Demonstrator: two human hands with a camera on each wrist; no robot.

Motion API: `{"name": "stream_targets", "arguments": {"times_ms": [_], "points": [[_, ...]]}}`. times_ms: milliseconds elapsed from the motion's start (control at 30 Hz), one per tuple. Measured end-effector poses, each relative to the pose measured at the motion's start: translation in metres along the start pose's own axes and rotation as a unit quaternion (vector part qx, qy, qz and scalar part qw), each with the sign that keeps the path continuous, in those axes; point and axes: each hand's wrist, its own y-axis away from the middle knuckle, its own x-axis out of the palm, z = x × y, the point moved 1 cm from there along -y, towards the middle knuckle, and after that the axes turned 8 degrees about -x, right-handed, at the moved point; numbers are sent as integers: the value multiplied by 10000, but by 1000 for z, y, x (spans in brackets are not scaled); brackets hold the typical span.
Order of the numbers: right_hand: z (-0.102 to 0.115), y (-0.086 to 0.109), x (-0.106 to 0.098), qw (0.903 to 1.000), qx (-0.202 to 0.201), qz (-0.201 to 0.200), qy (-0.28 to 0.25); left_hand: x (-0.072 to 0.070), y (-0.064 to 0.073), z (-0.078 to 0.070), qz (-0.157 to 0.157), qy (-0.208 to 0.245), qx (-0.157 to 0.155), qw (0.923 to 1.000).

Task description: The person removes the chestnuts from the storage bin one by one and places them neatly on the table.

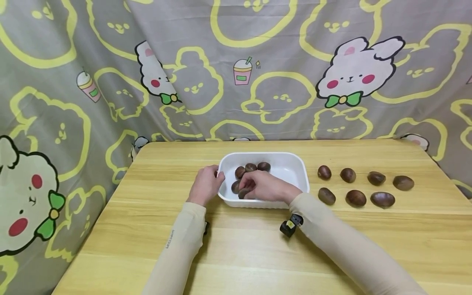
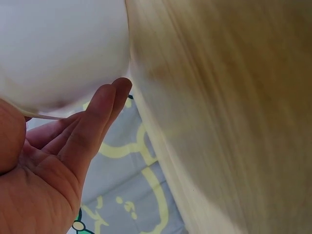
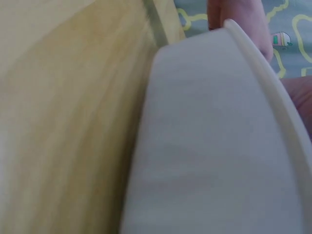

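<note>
A white plastic tub (image 1: 291,172) stands on the wooden table with several brown chestnuts (image 1: 264,166) gathered in its left part. My left hand (image 1: 205,184) grips the tub's left end, thumb over the rim and fingers along the outer wall; the left wrist view shows these fingers (image 2: 92,122) against the white side. Reaching over the near wall, my right hand (image 1: 263,186) is down inside the tub. Its fingertips pinch a chestnut (image 1: 243,193) at the near left, partly covered by the fingers. In the right wrist view the tub's outer wall (image 3: 209,136) hides most of that hand.
Right of the tub, several more chestnuts (image 1: 355,198) lie spaced out in two rows on the table (image 1: 243,254). A patterned grey curtain (image 1: 221,94) hangs behind the table and along its left side. A small black device (image 1: 291,225) is strapped at the right wrist.
</note>
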Motion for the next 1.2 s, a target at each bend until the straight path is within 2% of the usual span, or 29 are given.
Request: {"name": "stream_targets", "arguments": {"times_ms": [300,700,933,1200], "points": [[-6,11,-21,9995,83,-293,-92,0,0,-1,47,-9,-17,10000],[-18,34,-45,9949,61,-928,-396,0,1,0,47,-32,-23,10000],[-19,50,-62,9912,407,-1138,-539,0,1,1,30,36,-30,10000],[-21,68,-78,9864,585,-1376,-685,1,0,2,45,10,-32,10000]]}}
